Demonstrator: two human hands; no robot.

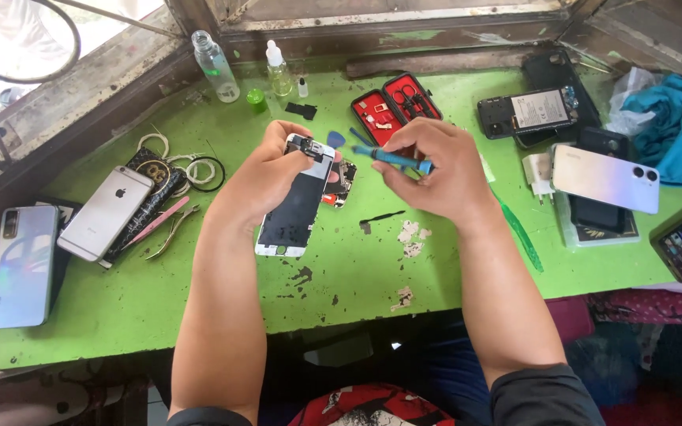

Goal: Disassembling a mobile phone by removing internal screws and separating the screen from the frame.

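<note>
My left hand (274,170) grips a detached white phone screen (294,213) by its top end, holding it tilted over the green table (120,308). My right hand (436,166) holds a blue screwdriver (392,158), whose tip points left toward the top of the screen. Just right of the screen, an opened phone body (345,183) lies partly hidden behind it.
A silver phone (104,213), a pale blue phone (17,264), tweezers and pliers (163,229) lie at left. Bottles (216,67) stand at the back. A red tool case (392,106), an opened phone (526,112), a charger (541,175) and more phones (605,177) sit right.
</note>
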